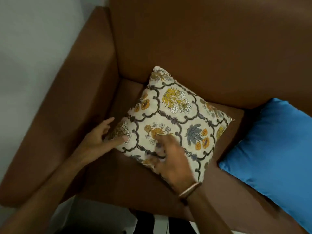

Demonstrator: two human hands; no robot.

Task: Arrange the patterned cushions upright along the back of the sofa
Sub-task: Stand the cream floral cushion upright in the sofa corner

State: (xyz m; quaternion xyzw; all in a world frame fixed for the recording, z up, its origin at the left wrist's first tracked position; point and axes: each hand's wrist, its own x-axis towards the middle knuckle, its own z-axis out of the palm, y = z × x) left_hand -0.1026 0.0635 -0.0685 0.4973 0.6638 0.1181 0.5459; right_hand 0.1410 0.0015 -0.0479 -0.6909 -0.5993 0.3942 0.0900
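Observation:
A cream cushion [179, 115] printed with yellow, orange and grey flowers lies tilted on the brown sofa seat [118, 179], its far corner leaning against the sofa back [202, 48]. My left hand [103, 135] holds the cushion's left corner, thumb on top and fingers reaching behind. My right hand [173, 159], blurred and wearing a thin bracelet, rests on the cushion's near edge with fingers spread on the fabric; whether it grips is unclear.
A plain blue cushion [273, 149] lies on the seat to the right. The sofa's left armrest [64, 102] runs beside the patterned cushion, with a pale wall [33, 39] beyond it. Light floor [84, 217] shows below the seat's front edge.

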